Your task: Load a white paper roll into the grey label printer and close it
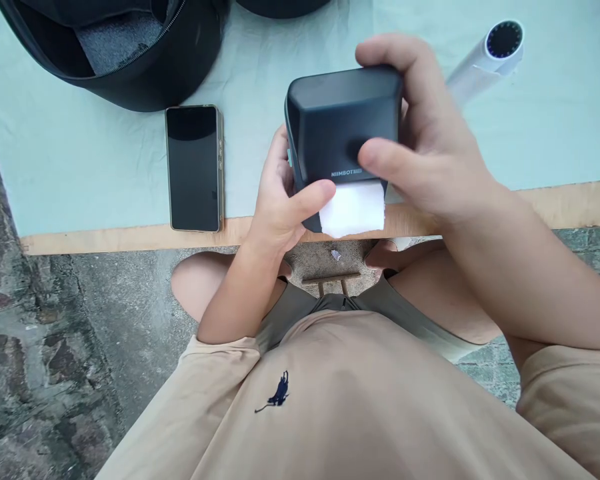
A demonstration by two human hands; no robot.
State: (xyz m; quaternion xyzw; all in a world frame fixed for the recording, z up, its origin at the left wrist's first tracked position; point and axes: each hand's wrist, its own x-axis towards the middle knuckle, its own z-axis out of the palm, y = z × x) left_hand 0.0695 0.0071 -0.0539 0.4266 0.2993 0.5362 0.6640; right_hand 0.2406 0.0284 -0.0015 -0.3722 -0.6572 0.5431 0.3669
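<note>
From my remote seat, nearest: the left hand [280, 200] grips the left side of a dark NIIMBOT label printer [343, 127], above the table's [100, 241] front edge, thumb at its white paper's [355, 208] corner. The right hand [430, 140] clasps the opposite side. I judge the casing light, rigid, slightly slick; its sides suit gripping, while the paper could tear. Beyond: a smartphone [193, 170], then a zippered black case [145, 87].

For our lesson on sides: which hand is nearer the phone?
Left: the left hand is right of the phone; the right hand is farther right, at the black device's right side.
</note>
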